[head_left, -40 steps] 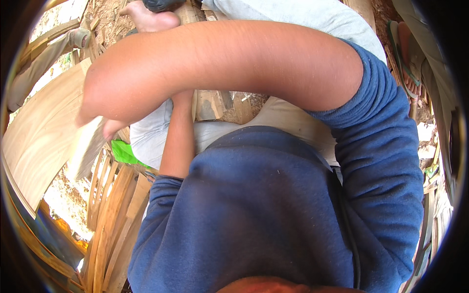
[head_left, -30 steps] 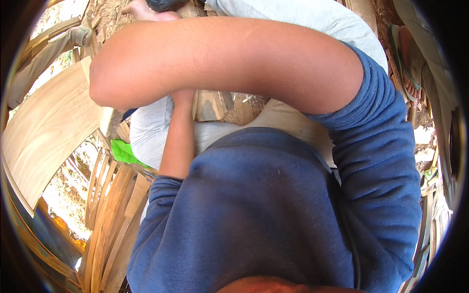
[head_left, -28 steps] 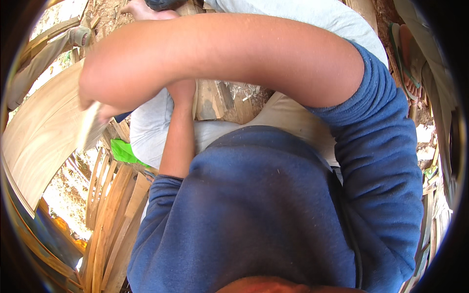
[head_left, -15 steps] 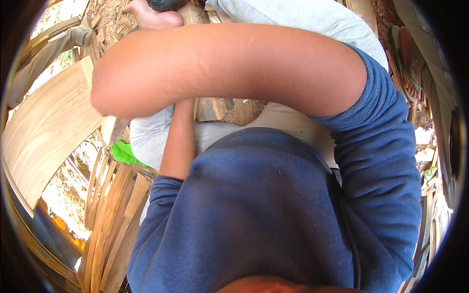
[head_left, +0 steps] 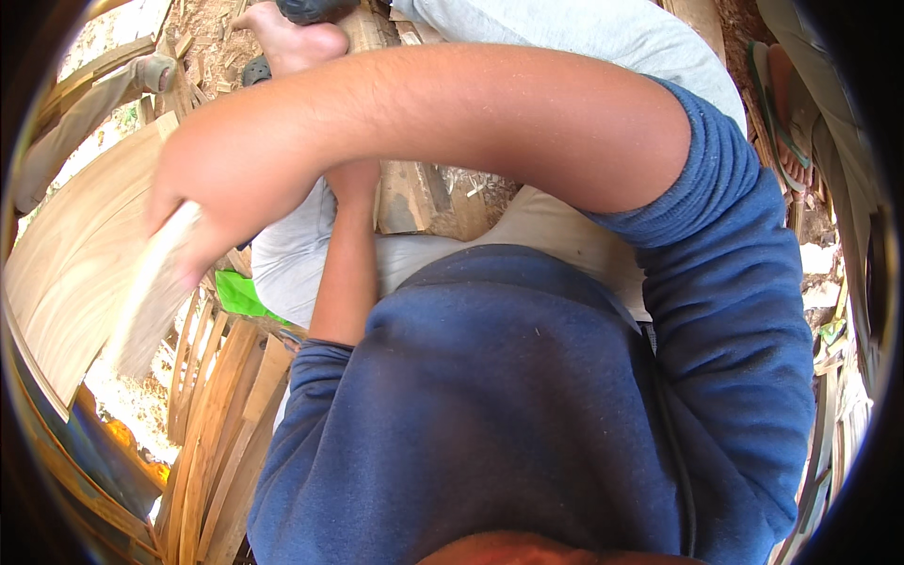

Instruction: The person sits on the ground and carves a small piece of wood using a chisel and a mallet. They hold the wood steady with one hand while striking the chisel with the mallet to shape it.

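Note:
My right arm crosses the picture from the right, and my right hand [head_left: 202,221] is at the left, closed on a pale flat block [head_left: 149,297]. The block, blurred, lies against a large curved wooden panel [head_left: 71,250] at the far left. My left forearm [head_left: 344,268] rises from my blue sleeve and passes behind the right arm, so my left hand is hidden. My blue sweatshirt fills the lower middle.
Curved wooden slats [head_left: 221,414] are stacked at the lower left beside a green scrap [head_left: 240,294]. A wood block [head_left: 414,193] and shavings lie on the ground ahead. A bare foot [head_left: 292,40] is at the top, a sandal [head_left: 786,118] at the right.
My right hand has been sliding back and forth over the curved panel. It now sits lower and further left, with the pale block showing again.

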The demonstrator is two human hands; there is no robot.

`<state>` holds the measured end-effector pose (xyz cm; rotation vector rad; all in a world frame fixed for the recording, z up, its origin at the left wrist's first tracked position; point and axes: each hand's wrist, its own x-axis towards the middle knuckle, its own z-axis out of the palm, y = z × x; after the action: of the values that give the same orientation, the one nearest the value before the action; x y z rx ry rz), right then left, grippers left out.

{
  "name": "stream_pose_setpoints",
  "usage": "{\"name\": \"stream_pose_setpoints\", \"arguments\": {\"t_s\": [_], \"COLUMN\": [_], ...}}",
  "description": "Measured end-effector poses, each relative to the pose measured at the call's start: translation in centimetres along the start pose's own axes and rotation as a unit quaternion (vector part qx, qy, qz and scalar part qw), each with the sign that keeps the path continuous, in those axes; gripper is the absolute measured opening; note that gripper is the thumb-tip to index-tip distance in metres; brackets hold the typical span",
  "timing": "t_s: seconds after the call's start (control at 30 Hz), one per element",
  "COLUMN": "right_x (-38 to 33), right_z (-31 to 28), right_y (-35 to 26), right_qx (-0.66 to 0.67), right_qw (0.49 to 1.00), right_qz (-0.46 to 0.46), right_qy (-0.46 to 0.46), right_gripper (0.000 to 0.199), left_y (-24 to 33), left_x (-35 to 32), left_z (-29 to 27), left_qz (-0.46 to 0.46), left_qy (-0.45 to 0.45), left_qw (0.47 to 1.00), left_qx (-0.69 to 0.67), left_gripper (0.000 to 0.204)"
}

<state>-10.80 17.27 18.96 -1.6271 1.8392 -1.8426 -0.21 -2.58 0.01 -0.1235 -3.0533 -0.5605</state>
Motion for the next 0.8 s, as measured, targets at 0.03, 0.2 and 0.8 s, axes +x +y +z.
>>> {"name": "stream_pose_setpoints", "arguments": {"t_s": [0.03, 0.2, 0.8], "right_x": [0.5, 0.3, 0.3], "right_z": [-0.8, 0.0, -2.8], "right_y": [0.9, 0.5, -0.5], "right_qx": [-0.121, -0.03, -0.139], "right_qw": [0.988, 0.998, 0.983], "right_qz": [0.001, 0.023, 0.087], "right_qy": [-0.096, -0.043, -0.076], "right_gripper": [0.046, 0.05, 0.047], "left_y": [0.1, 0.2, 0.1], "left_x": [0.0, 0.0, 0.7], "left_z": [-0.2, -0.1, 0.2], "left_qz": [-0.012, -0.011, -0.087], "left_qy": [-0.013, -0.006, 0.053], "left_qw": [1.0, 1.0, 0.983], "left_qx": [0.021, -0.006, -0.15], "left_gripper": [0.059, 0.056, 0.033]}}
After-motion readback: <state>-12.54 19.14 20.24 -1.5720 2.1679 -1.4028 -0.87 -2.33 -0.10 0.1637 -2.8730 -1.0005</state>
